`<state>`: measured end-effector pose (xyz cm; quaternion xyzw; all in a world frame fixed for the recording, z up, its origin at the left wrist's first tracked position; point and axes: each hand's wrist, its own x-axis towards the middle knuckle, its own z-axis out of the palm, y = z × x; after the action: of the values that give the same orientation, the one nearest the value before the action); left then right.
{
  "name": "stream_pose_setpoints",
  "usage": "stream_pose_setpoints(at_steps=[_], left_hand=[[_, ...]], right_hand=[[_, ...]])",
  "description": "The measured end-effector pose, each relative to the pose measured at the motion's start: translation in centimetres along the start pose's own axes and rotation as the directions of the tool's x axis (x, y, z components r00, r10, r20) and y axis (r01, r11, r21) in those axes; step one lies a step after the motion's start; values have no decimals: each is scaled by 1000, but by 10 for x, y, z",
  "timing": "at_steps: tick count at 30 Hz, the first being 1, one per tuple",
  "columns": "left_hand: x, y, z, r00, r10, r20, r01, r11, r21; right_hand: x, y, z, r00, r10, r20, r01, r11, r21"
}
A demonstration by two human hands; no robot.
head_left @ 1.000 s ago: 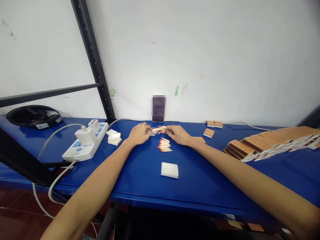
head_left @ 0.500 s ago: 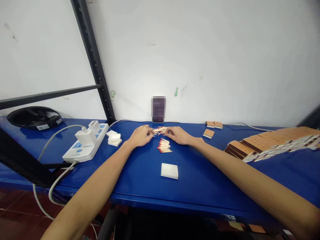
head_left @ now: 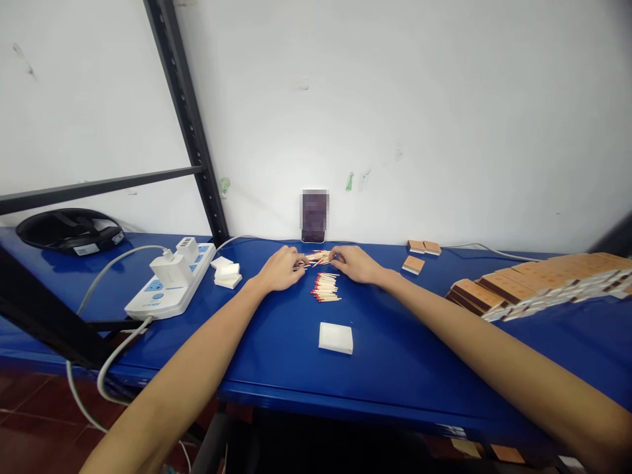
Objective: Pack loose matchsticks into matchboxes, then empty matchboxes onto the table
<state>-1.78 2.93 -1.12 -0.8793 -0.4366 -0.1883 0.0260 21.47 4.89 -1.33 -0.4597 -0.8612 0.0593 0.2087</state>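
Observation:
A loose pile of red-tipped matches (head_left: 318, 257) lies on the blue tabletop, between my two hands. My left hand (head_left: 282, 268) is at the pile's left side, its fingers curled in and closed on matches at the fingertips. From the right, my right hand (head_left: 356, 264) reaches to the pile's edge with thumb and fingers bent together; what is between them is too small to make out. Closer to me is a row of matches (head_left: 326, 288) laid side by side, most heads to the left. Nearer still sits a white matchbox tray (head_left: 336, 338).
White trays (head_left: 227, 274) are stacked at left beside a power strip (head_left: 170, 283) with plugs and cables. A phone (head_left: 315, 216) leans on the wall. Brown matchbox sleeves (head_left: 413, 264) lie at right, near a long stack of matchboxes (head_left: 538, 283). A black shelf post (head_left: 190, 118) rises at left.
My right hand has shifted slightly right, its fingertips a little farther from the pile's middle. My left hand stays nearly in place. The row of matches and the white tray look unchanged.

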Motion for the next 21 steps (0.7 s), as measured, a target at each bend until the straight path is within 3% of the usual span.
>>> stream_pose_setpoints(at_steps=[6, 21], left_hand=[[-2, 2, 4, 999, -25, 24, 24, 999, 23], [-3, 6, 5, 999, -4, 44, 4, 1000, 4]], right_hand=[[-2, 7, 10, 998, -58, -5, 57, 994, -98], [-2, 7, 12, 998, -70, -4, 69, 992, -108]])
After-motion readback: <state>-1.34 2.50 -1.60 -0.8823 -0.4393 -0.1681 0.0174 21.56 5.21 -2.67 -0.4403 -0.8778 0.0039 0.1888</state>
